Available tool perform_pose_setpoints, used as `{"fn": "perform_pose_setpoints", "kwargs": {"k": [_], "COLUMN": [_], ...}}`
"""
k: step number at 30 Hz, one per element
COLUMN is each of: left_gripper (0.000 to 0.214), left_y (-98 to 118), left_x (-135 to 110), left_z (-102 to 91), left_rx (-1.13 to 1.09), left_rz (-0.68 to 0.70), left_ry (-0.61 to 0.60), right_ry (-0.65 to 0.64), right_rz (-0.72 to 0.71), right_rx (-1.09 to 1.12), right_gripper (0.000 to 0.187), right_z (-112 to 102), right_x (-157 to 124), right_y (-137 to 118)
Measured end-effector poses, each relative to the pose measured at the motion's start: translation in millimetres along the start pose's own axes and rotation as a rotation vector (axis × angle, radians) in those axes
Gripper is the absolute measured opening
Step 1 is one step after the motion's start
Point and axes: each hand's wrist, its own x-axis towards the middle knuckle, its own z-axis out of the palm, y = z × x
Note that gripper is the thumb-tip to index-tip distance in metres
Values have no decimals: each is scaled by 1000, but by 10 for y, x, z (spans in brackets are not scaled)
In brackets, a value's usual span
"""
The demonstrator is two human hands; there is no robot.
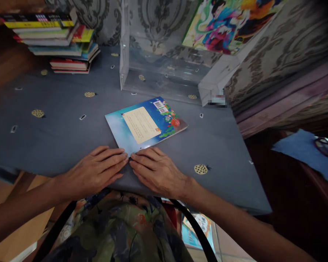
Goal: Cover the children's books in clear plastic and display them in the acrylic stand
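A thin blue picture book [117, 127] lies closed on the grey tablecloth, turned at an angle, with a cream text panel, a barcode and sea creatures on the cover that faces up. My left hand [102, 165] rests flat at the table's front edge, fingers stretched out and tips by the book's nearest corner. Opposite it, my right hand [155, 169] lies with fingers extended, its tips almost meeting the left ones at that same corner. Neither hand grips the book.
A stack of books [54, 40] stands at the back left. Behind the blue book is a clear plastic stand [164, 78], with a colourful book [221, 29] upright at its right. Blue cloth [303, 153] lies off to the right. More books [198, 233] are below the table.
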Motion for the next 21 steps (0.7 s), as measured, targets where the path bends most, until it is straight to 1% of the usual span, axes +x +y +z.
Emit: {"fn": "perform_pose_setpoints", "kwargs": {"k": [4, 8, 12, 16, 21], "left_gripper": [31, 25, 21, 26, 28], "left_y": [6, 7, 1, -10, -24], "left_x": [34, 108, 158, 178, 241], "left_z": [22, 30, 35, 72, 97], "left_rx": [28, 58, 59, 27, 9], "left_rz": [7, 24, 53, 80, 95], "left_ry": [-9, -11, 7, 55, 49], "right_ry": [33, 76, 58, 55, 59], "right_rz": [-3, -1, 9, 31, 43], "right_rx": [-37, -32, -16, -42, -82], "right_gripper": [21, 18, 17, 15, 14], "right_z": [4, 14, 11, -12, -37], "right_x": [-16, -18, -27, -57, -108], "right_y": [0, 5, 17, 30, 57]}}
